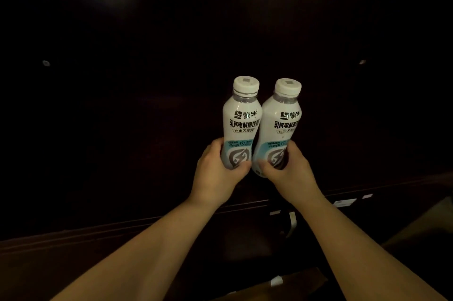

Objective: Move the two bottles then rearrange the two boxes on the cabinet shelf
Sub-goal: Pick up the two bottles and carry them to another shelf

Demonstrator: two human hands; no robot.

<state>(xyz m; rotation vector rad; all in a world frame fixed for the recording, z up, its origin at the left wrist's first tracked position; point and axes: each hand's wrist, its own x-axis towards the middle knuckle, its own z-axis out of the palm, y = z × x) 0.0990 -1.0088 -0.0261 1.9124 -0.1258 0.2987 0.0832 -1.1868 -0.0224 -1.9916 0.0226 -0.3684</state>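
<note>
Two white drink bottles with white caps and dark lettering are held side by side, touching, inside a very dark cabinet. My left hand (217, 173) grips the base of the left bottle (242, 120). The right bottle (282, 124) leans slightly right, and my right hand (289, 170) is closed around its lower part. Both bottles are upright, caps up. No boxes can be made out in the darkness.
The cabinet shelf front edge (147, 223) runs across below my hands, rising to the right. Two small shelf pegs (46, 63) show on the dark side walls. Pale labels (344, 202) and a curved metal piece (291, 223) lie below the edge.
</note>
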